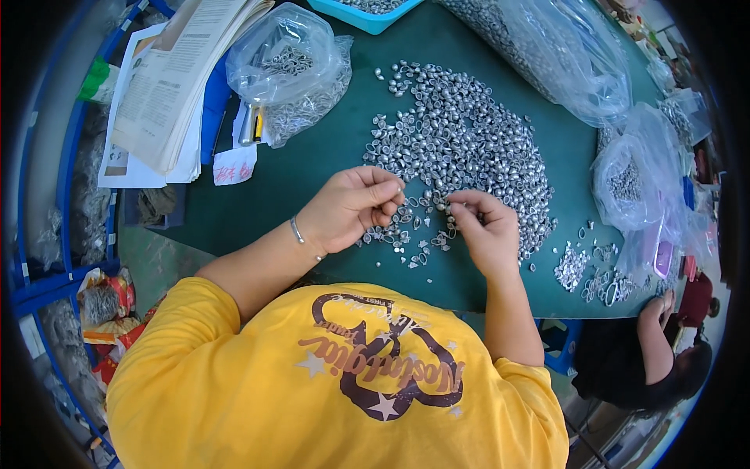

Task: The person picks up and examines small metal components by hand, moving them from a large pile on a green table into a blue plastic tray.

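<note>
A wide heap of small silver metal pieces (476,133), many of them rounded and hollow, covers the middle of the green table. At its near left edge my left hand (351,205), with a metal bangle on the wrist, is closed in a pinch. Whatever sits between its fingertips is too small to name. My right hand (491,233) pinches over the near side of the heap, thumb against forefinger, with what looks like a small silver metal piece at the tips. Between the hands lie loose silver pieces (414,223), some shaped like open rings.
Left of the heap sit a clear bag of metal parts (301,86) and stacked papers (168,94). A turquoise tray (371,19) stands at the back. Larger bags (539,51) and small part piles (573,268) lie on the right, near another person (644,352).
</note>
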A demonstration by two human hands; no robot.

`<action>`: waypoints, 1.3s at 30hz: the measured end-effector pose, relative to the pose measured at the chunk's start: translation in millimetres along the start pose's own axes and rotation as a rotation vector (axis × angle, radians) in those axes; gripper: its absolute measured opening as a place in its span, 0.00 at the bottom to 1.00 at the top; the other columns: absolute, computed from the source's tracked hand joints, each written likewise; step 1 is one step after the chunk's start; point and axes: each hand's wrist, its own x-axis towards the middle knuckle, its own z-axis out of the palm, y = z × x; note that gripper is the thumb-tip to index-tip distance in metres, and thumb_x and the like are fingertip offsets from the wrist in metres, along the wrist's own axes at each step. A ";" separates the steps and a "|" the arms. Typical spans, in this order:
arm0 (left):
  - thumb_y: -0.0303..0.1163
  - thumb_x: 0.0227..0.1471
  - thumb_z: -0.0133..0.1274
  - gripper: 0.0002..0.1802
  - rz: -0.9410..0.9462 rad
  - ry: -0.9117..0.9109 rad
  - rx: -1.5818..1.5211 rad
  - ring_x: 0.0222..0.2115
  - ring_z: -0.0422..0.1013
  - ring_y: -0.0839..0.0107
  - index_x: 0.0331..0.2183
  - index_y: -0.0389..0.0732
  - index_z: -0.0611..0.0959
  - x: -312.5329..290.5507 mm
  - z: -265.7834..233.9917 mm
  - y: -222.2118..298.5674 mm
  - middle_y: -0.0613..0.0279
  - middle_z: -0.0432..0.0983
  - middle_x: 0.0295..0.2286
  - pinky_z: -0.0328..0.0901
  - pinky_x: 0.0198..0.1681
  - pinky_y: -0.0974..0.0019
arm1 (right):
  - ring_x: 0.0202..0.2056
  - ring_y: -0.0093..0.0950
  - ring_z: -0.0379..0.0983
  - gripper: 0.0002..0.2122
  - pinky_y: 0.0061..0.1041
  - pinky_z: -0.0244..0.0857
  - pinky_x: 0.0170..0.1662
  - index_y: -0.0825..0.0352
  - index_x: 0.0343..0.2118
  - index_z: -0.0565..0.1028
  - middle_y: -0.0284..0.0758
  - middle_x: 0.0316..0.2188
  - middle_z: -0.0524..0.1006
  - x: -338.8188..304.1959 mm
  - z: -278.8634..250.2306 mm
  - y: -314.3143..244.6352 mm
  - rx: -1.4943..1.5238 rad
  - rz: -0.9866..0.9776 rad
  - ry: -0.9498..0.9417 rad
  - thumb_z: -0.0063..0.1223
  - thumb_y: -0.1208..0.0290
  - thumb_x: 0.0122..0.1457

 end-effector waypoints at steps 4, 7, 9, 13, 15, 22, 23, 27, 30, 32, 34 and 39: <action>0.28 0.53 0.46 0.07 0.092 0.078 0.076 0.26 0.68 0.79 0.34 0.36 0.75 -6.9 -0.5 7.3 0.63 0.72 0.28 0.65 0.27 0.78 | 0.23 0.38 0.70 0.07 0.31 0.65 0.26 0.63 0.32 0.76 0.38 0.21 0.71 8.8 18.3 -4.1 -0.988 -0.584 -0.006 0.52 0.76 0.47; 0.28 0.52 0.46 0.07 0.094 0.135 0.026 0.25 0.69 0.78 0.33 0.36 0.75 -13.9 4.3 7.8 0.62 0.72 0.28 0.65 0.27 0.78 | 0.23 0.37 0.71 0.05 0.32 0.66 0.25 0.63 0.29 0.76 0.37 0.21 0.71 11.5 21.2 -1.9 -1.113 -0.627 0.010 0.51 0.75 0.48; 0.28 0.51 0.46 0.07 0.096 0.161 0.048 0.24 0.68 0.79 0.33 0.36 0.75 -18.8 4.5 4.9 0.62 0.71 0.27 0.64 0.25 0.79 | 0.23 0.37 0.71 0.03 0.32 0.66 0.24 0.63 0.27 0.75 0.36 0.22 0.71 12.2 19.0 -0.6 -1.115 -0.665 0.016 0.51 0.73 0.49; 0.26 0.45 0.55 0.04 0.331 0.244 0.870 0.19 0.62 0.81 0.27 0.36 0.79 -23.9 11.4 -12.4 0.70 0.67 0.17 0.58 0.21 0.80 | 0.23 0.29 0.71 0.04 0.24 0.65 0.27 0.65 0.30 0.74 0.35 0.23 0.72 16.7 12.9 8.1 -0.687 -0.636 -0.069 0.53 0.76 0.49; 0.26 0.41 0.58 0.03 0.543 0.110 1.301 0.19 0.65 0.78 0.24 0.38 0.80 -23.0 17.2 -14.6 0.67 0.68 0.17 0.60 0.22 0.76 | 0.26 0.17 0.67 0.06 0.15 0.62 0.30 0.68 0.32 0.74 0.30 0.26 0.73 18.3 6.6 2.6 -0.225 -0.408 -0.211 0.54 0.78 0.50; 0.26 0.39 0.58 0.03 0.693 0.097 1.556 0.23 0.69 0.66 0.23 0.39 0.80 -14.7 23.1 -34.5 0.60 0.70 0.21 0.64 0.26 0.68 | 0.24 0.13 0.62 0.06 0.10 0.55 0.26 0.69 0.33 0.74 0.27 0.25 0.71 15.2 -6.0 2.5 0.234 -0.369 -0.421 0.53 0.76 0.53; 0.26 0.40 0.58 0.02 0.664 0.094 1.452 0.23 0.68 0.68 0.23 0.39 0.81 -14.2 24.3 -34.0 0.61 0.71 0.21 0.63 0.26 0.69 | 0.21 0.13 0.60 0.06 0.11 0.53 0.23 0.69 0.34 0.73 0.27 0.23 0.70 16.8 -6.6 1.9 0.271 -0.360 -0.453 0.52 0.75 0.54; 0.25 0.46 0.55 0.03 0.485 0.071 0.905 0.20 0.65 0.79 0.26 0.36 0.78 -19.2 28.5 -32.9 0.67 0.70 0.19 0.60 0.22 0.75 | 0.13 0.15 0.49 0.08 0.15 0.41 0.15 0.70 0.33 0.69 0.28 0.16 0.61 20.2 -9.2 1.2 0.702 -0.177 -0.616 0.43 0.70 0.58; 0.27 0.50 0.46 0.04 0.208 -0.026 0.164 0.21 0.62 0.78 0.28 0.36 0.73 -22.1 25.1 -20.6 0.57 0.69 0.25 0.55 0.16 0.81 | 0.12 0.18 0.52 0.09 0.14 0.44 0.14 0.69 0.28 0.67 0.33 0.16 0.63 21.3 -20.0 -7.1 0.935 -0.097 -0.649 0.38 0.68 0.56; 0.29 0.49 0.43 0.05 0.190 0.005 -0.130 0.20 0.61 0.76 0.28 0.38 0.72 -23.3 23.6 -11.7 0.52 0.69 0.29 0.57 0.16 0.81 | 0.13 0.16 0.55 0.07 0.15 0.46 0.14 0.70 0.26 0.71 0.32 0.15 0.66 17.1 -26.2 -14.2 0.677 -0.128 -0.440 0.44 0.72 0.54; 0.27 0.49 0.44 0.03 0.248 0.076 -0.023 0.17 0.57 0.82 0.29 0.39 0.71 -24.9 19.9 -1.0 0.61 0.66 0.24 0.51 0.14 0.82 | 0.17 0.13 0.61 0.05 0.15 0.52 0.17 0.72 0.26 0.75 0.27 0.15 0.69 11.4 -21.9 -26.0 0.057 -0.111 -0.142 0.52 0.75 0.50; 0.26 0.43 0.57 0.06 0.424 0.411 0.957 0.15 0.56 0.87 0.28 0.39 0.77 -22.4 31.3 20.2 0.74 0.65 0.17 0.49 0.16 0.82 | 0.28 0.38 0.73 0.05 0.33 0.66 0.32 0.65 0.26 0.77 0.41 0.24 0.75 8.3 -6.3 -2.1 -0.708 -0.602 -0.140 0.56 0.73 0.45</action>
